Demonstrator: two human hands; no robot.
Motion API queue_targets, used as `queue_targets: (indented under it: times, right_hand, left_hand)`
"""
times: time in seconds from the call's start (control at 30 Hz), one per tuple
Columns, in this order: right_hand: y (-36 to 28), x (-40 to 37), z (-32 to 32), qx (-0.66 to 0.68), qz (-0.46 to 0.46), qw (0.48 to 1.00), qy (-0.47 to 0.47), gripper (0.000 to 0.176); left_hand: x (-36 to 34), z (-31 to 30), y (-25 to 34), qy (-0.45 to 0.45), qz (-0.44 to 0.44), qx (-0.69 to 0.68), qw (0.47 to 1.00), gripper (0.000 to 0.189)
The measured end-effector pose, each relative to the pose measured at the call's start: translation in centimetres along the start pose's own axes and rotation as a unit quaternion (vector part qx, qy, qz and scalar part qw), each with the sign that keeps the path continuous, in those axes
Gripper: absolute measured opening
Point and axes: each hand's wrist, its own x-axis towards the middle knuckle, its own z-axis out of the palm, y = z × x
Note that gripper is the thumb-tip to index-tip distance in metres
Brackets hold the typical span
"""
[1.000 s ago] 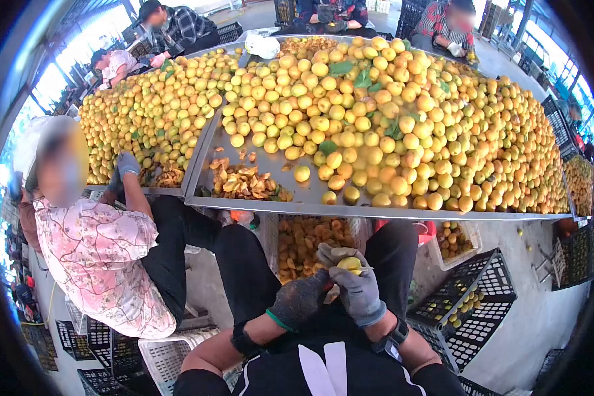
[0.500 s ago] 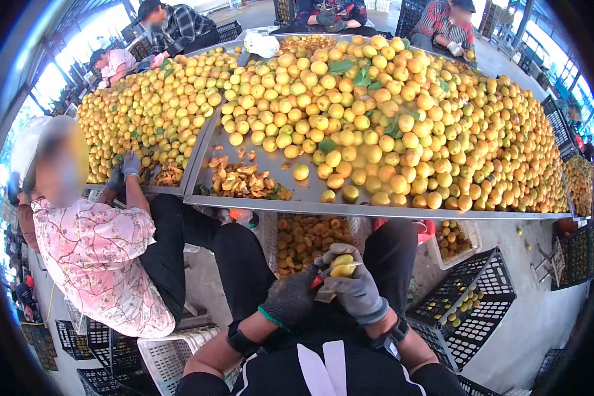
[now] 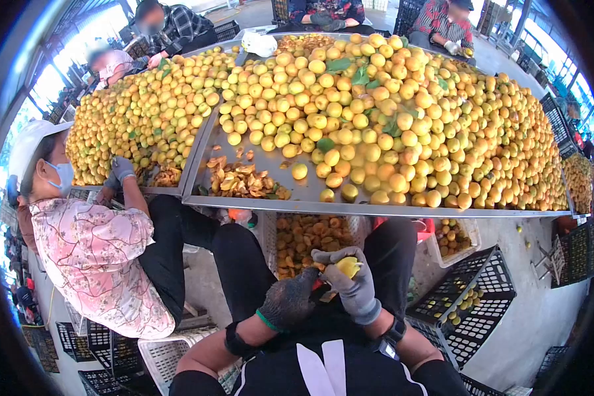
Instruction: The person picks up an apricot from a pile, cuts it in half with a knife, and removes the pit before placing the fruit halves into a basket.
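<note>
My right hand (image 3: 355,284), in a grey glove, is closed around a yellow apricot (image 3: 348,266) above my lap. Close against it, my left hand (image 3: 288,302) wears a darker glove with a green cuff. Its fingers wrap a small red-handled tool (image 3: 318,284), mostly hidden by the gloves. Both hands meet at the fruit. Just beyond them, between my knees, a white crate holds cut apricots (image 3: 310,241). On the metal table (image 3: 264,206) a big heap of whole apricots (image 3: 376,119) spreads out, with a small pile of cut pieces (image 3: 241,179) near the front edge.
At my left sits a co-worker in a pink floral shirt (image 3: 99,257), gloved hands at the table. Several other people sit along its far side. Black crates (image 3: 472,303) stand on the floor to my right, and a white crate (image 3: 162,360) is at my left hip.
My right hand has turned the apricot slightly and its fingers have shifted toward my left hand. The left hand stays close by. The co-worker beside me has raised the head and moved a hand slightly.
</note>
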Motion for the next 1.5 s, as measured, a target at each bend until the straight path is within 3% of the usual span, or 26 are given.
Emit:
queue_targets:
  times: [0.03,0.1,0.27,0.33,0.37,0.43,0.47,0.53,0.63,0.7,0.8,0.97,1.03,1.13,1.2,1.23,1.3,1.33,1.37,1.4,1.43,1.5]
  right_hand:
    - [0.1,-0.1,0.2,0.0,0.002,1.0,0.0,0.021]
    - [0.4,0.1,0.4,0.039,0.064,0.996,0.049,0.02]
    - [1.6,0.2,0.2,0.04,0.057,0.994,0.078,0.018]
    - [1.7,0.4,0.2,0.006,0.028,0.997,0.074,0.018]
    - [1.5,0.5,0.1,0.026,0.028,0.998,0.047,0.02]
    - [1.3,0.4,-0.4,0.046,0.029,0.998,0.022,0.022]
    - [1.3,0.5,-0.7,0.077,0.038,0.996,-0.012,0.025]
    - [1.1,0.8,-1.0,0.107,0.048,0.992,-0.052,0.028]
    - [1.0,0.7,-1.1,0.155,0.097,0.982,-0.048,0.03]
    - [2.0,0.5,-1.4,0.144,0.132,0.98,0.027,0.036]
    - [2.6,0.4,-1.7,0.084,0.15,0.984,0.051,0.039]
    - [2.2,-0.1,-1.9,0.199,0.124,0.972,-0.024,0.052]
    - [1.8,0.0,-1.6,0.256,0.109,0.96,-0.032,0.057]
    - [1.3,0.3,-2.1,0.283,0.164,0.945,-0.027,0.062]
    - [2.7,0.7,-3.2,0.222,0.245,0.943,0.048,0.06]
    - [3.5,0.8,-3.4,0.222,0.244,0.943,0.049,0.06]
    - [5.2,0.8,-3.7,0.063,0.202,0.974,0.086,0.05]
    - [5.6,1.0,-4.1,0.062,0.202,0.974,0.086,0.05]
    - [5.8,1.3,-4.7,-0.138,0.089,0.983,0.076,0.046]
    - [5.7,1.5,-5.1,-0.331,-0.028,0.941,0.061,0.042]
    - [4.1,2.0,-4.7,-0.332,-0.029,0.941,0.06,0.042]
    - [0.6,2.7,-4.1,-0.583,-0.107,0.805,0.022,0.036]
  left_hand:
    - [0.0,0.1,-0.1,-0.048,-0.019,0.013,0.999,0.044]
    - [0.2,0.4,-0.4,-0.028,-0.007,-0.002,1.0,0.043]
    - [0.3,2.5,-1.6,-0.052,-0.028,-0.019,0.998,0.046]
    - [0.2,3.6,-1.7,-0.083,-0.073,-0.151,0.982,0.049]
    - [0.1,4.1,-2.0,-0.084,-0.074,-0.152,0.982,0.049]
    - [-0.1,5.0,-2.4,-0.073,-0.033,-0.251,0.965,0.052]
    - [-0.1,5.1,-2.7,-0.073,-0.033,-0.252,0.965,0.052]
    - [-0.1,5.1,-3.0,-0.166,-0.073,-0.259,0.949,0.047]
    - [-0.3,5.0,-3.1,-0.148,-0.064,-0.214,0.964,0.048]
    - [0.1,3.7,-2.4,-0.159,-0.089,-0.19,0.965,0.054]
    - [0.4,3.4,-2.1,-0.179,-0.113,-0.184,0.96,0.059]
    - [0.3,4.3,-3.1,-0.197,-0.12,-0.209,0.95,0.056]
    - [0.5,4.1,-3.2,-0.153,-0.149,-0.216,0.953,0.038]
    - [0.6,3.0,-2.8,-0.172,-0.191,-0.222,0.941,0.036]
    - [0.4,4.9,-4.3,-0.142,-0.178,-0.215,0.95,0.036]
    - [0.5,5.2,-4.6,-0.112,-0.166,-0.208,0.957,0.037]
    - [0.6,5.2,-4.7,-0.1,-0.175,-0.195,0.96,0.037]
    - [0.8,4.9,-4.6,-0.088,-0.184,-0.181,0.962,0.037]
    - [1.0,4.3,-4.4,-0.088,-0.184,-0.181,0.962,0.037]
    - [1.2,3.2,-4.0,-0.095,-0.197,-0.191,0.957,0.043]
    - [1.3,2.5,-4.0,-0.1,-0.21,-0.201,0.951,0.05]
    - [1.0,2.4,-4.5,-0.061,-0.193,-0.209,0.957,0.049]
